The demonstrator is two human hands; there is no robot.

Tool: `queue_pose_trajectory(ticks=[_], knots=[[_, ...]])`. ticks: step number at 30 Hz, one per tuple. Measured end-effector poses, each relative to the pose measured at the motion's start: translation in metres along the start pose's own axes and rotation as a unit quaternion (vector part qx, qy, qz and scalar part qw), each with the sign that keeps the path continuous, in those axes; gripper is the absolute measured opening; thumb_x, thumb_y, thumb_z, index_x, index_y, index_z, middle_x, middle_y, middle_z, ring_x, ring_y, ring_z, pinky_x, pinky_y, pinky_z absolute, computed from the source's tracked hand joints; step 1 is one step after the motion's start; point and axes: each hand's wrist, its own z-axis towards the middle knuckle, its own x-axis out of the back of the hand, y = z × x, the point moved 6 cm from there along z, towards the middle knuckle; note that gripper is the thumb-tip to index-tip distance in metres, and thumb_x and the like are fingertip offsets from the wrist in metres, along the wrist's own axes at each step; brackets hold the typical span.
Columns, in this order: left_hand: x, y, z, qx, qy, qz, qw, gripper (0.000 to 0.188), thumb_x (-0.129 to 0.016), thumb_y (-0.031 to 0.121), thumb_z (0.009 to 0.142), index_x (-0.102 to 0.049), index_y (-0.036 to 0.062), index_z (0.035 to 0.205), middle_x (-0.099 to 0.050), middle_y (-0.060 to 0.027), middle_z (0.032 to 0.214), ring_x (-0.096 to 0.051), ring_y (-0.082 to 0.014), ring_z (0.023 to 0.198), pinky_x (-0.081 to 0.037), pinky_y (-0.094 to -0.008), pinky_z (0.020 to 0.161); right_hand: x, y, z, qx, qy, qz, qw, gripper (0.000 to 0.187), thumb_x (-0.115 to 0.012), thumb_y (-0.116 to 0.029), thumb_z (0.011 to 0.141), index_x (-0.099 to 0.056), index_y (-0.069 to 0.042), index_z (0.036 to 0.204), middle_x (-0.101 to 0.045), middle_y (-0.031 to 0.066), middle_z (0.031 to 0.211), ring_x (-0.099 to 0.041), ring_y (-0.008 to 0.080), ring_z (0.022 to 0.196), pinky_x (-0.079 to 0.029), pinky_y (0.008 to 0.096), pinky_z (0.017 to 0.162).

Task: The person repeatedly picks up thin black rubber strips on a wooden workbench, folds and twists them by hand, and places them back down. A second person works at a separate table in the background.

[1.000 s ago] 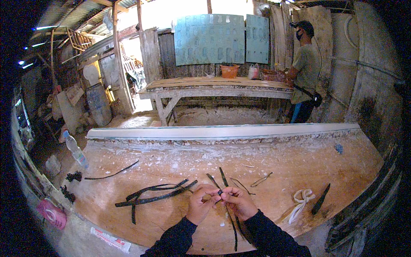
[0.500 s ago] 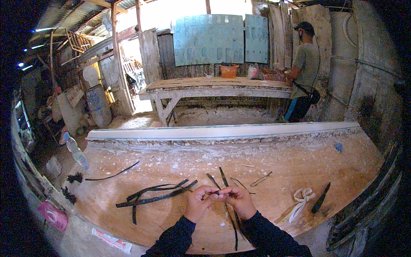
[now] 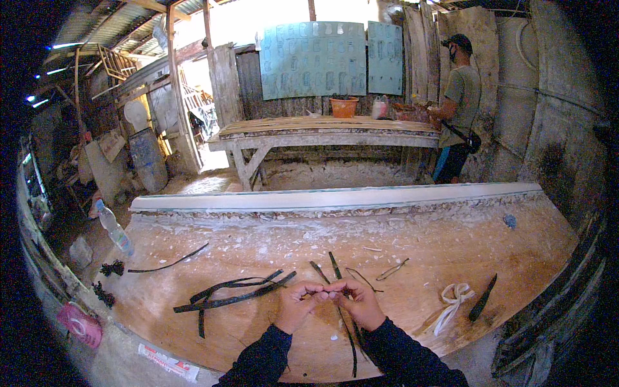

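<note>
Pink bag [image 3: 78, 324] sits way over at the left edge, with a clear plastic bottle [image 3: 114, 227] a bit further up and two little dark bundles [image 3: 107, 281] between them. Moving right across the dusty wooden table [image 3: 258, 335], there's a pile of black strips [image 3: 232, 295] lying loose, well left of the hands. Then the left hand [image 3: 295, 308] and right hand [image 3: 361, 303] come together fingertip to fingertip, both pinched on a thin dark strip [image 3: 325, 295] held between them just above the table; it's too small to tell more. Another long black strip [image 3: 349, 342] runs down the table under the right wrist. Further right lie a white knotted cord [image 3: 453, 298] and a dark blade-like piece [image 3: 483, 297]. Far back right, a person [image 3: 459, 106] stands at another bench [image 3: 322, 132].
</note>
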Motion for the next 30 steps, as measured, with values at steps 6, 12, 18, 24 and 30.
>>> queue_pose_trajectory(ticks=[6, 12, 18, 24, 30], knots=[[-0.001, 0.004, 0.004, -0.004, -0.048, -0.048, 0.998, 0.008, -0.056, 0.008, 0.079, -0.054, 0.0031, 0.084, -0.058, -0.0018, 0.075, -0.052, -0.0063, 0.057, -0.042, -0.0185, 0.047, -0.007, 0.006, -0.003, -0.069, -0.028, 0.135, 0.988, 0.014, -0.050, 0.002, 0.077, -0.050, -0.004, 0.090, -0.053, 0.0026, 0.082, -0.051, 0.0100, 0.075, -0.041, 0.0230, 0.067], [0.011, 0.004, 0.008, -0.022, -0.012, -0.036, 0.999, 0.005, -0.053, 0.005, 0.080, -0.052, 0.0019, 0.083, -0.056, -0.0039, 0.073, -0.055, -0.0091, 0.061, -0.044, -0.0205, 0.052, -0.012, 0.000, -0.006, 0.002, -0.019, 0.100, 0.995, 0.018, -0.048, 0.004, 0.075, -0.038, -0.009, 0.083, -0.038, -0.0008, 0.075, -0.041, 0.0075, 0.068, -0.036, 0.0204, 0.061], [0.005, 0.013, 0.009, -0.042, -0.078, -0.041, 0.995, 0.013, -0.054, 0.008, 0.080, -0.052, 0.0005, 0.090, -0.058, -0.0050, 0.079, -0.056, -0.0108, 0.073, -0.046, -0.0237, 0.060, -0.004, -0.004, -0.006, -0.046, -0.019, 0.105, 0.993, 0.020, -0.048, 0.004, 0.074, -0.038, -0.009, 0.085, -0.036, -0.0015, 0.075, -0.039, 0.0065, 0.069, -0.034, 0.0193, 0.060], [-0.007, 0.015, 0.004, -0.032, -0.142, 0.002, 0.989, 0.018, -0.057, 0.012, 0.079, -0.057, 0.0013, 0.093, -0.059, -0.0048, 0.081, -0.056, -0.0111, 0.069, -0.047, -0.0223, 0.060, -0.004, -0.006, -0.002, -0.040, -0.042, 0.075, 0.995, 0.025, -0.049, 0.006, 0.072, -0.037, -0.009, 0.088, -0.035, -0.0022, 0.079, -0.038, 0.0061, 0.069, -0.033, 0.0189, 0.061], [-0.004, 0.028, 0.002, -0.174, -0.112, 0.195, 0.959, 0.012, -0.054, 0.000, 0.075, -0.059, 0.0016, 0.086, -0.060, -0.0101, 0.080, -0.059, -0.0142, 0.066, -0.048, -0.0244, 0.059, -0.010, -0.004, -0.002, -0.023, -0.077, 0.018, 0.997, 0.026, -0.048, 0.007, 0.072, -0.036, -0.009, 0.089, -0.034, -0.0017, 0.079, -0.037, 0.0068, 0.071, -0.033, 0.0193, 0.063]])
